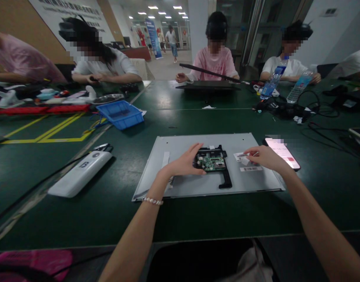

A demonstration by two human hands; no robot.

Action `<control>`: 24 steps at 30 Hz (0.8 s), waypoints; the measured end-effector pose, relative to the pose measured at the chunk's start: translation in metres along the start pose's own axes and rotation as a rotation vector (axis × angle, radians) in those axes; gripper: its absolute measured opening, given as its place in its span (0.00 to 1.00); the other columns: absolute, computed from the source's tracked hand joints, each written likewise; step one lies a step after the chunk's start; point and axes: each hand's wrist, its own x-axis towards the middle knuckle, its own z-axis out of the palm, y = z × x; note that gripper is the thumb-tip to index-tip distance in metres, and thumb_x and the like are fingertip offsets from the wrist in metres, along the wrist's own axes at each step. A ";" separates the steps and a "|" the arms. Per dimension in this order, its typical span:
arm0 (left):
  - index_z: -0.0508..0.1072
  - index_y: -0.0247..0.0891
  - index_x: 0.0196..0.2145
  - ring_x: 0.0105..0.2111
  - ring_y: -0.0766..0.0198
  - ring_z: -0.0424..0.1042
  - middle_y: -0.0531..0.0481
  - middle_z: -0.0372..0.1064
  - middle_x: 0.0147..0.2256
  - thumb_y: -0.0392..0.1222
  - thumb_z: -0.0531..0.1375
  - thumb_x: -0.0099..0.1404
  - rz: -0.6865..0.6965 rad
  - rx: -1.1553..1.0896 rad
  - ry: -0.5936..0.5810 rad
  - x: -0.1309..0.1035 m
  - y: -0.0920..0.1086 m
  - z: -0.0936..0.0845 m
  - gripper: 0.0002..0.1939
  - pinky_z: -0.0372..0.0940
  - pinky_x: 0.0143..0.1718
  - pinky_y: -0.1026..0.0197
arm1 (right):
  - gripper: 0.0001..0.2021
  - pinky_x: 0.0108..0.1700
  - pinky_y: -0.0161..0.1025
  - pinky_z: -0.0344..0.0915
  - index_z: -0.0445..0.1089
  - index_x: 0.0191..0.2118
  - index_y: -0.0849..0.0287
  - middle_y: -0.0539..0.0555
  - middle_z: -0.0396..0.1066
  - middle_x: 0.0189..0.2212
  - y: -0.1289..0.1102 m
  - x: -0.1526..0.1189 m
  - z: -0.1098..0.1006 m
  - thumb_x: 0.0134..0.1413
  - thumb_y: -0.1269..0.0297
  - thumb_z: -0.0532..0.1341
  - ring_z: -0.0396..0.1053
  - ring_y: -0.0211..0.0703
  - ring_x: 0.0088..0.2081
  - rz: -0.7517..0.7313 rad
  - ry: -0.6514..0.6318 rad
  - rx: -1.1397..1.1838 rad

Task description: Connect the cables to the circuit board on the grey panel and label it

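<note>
A flat silver-grey display panel [185,184] lies on the green table. On its middle sits a green circuit board [210,162] in a black plastic frame [226,178]. My left hand [184,160] spans the left side of the board, thumb at the near edge and fingers at the far edge, gripping it. Over the panel's right part, my right hand [260,156] is closed in a pinch beside a white label [241,156]. A thin, light thing shows at its fingertips, too small to name. Below that hand is a barcode sticker [250,169].
A lit phone [282,152] lies right of the panel. To the left are a white power bank [81,174] with a cable and a blue bin [121,113]. Water bottles [274,78] and dark cables [285,109] stand far right. Several people sit across the table.
</note>
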 end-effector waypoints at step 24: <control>0.36 0.41 0.65 0.63 0.43 0.37 0.39 0.30 0.65 0.58 0.62 0.53 0.015 0.138 0.028 0.000 0.004 0.002 0.52 0.45 0.60 0.42 | 0.12 0.28 0.36 0.67 0.74 0.40 0.58 0.56 0.74 0.33 -0.023 0.000 0.019 0.50 0.62 0.60 0.70 0.38 0.28 -0.055 -0.054 0.310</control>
